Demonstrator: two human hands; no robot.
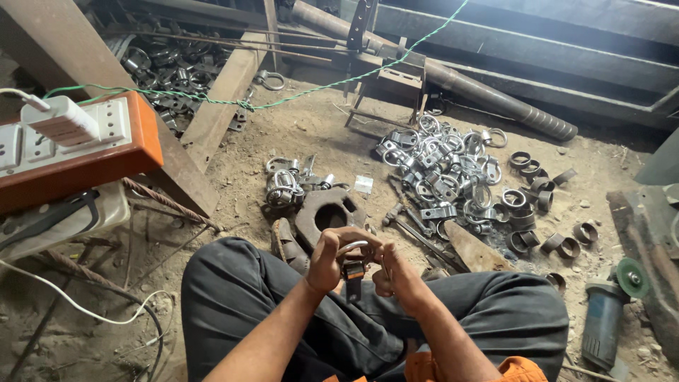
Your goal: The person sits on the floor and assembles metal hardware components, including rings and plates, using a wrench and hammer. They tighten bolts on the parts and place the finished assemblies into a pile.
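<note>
- Left hand (327, 260): fingers (342, 238) curled over the top of a metal ring clamp (352, 256), gripping its curved loop.
- Right hand (393, 272): fingers clenched on the other side of the same clamp; exact contact points are hidden behind the knuckles.
- Clamp sits between both hands, above the lap, in front of the knees. A small dark bracket part hangs from its lower edge.
- Person is seated on the dirt floor (311, 134), legs in dark trousers (240, 297) crossed; forearms bare.
- Just beyond the hands: a heavy rusty block (327, 212) with a rounded hole lies on the floor, a sandal (286, 244) touching its left side.
- Left of the block: small cluster of shiny clamps (283, 185).
- Right of the block: hammer (407, 216) and a flat rusty blade (470, 249) lying on the floor.
- Further right: large pile (445, 170) of shiny clamps; beside it, dark short rings (537, 205) scattered loosely.
- Far right, near the knee: angle grinder (608, 311) with green disc, lying on the floor.
- Left edge: orange-and-white socket board (106, 141) with a white plug (60, 119) inserted; white cable (71, 301) trails across the floor below it.
- Green twisted cord (311, 90) runs across the scene above the floor.
- Back: rusty pipe (481, 92) and steel beams; another heap (166, 67) of metal parts upper left.
</note>
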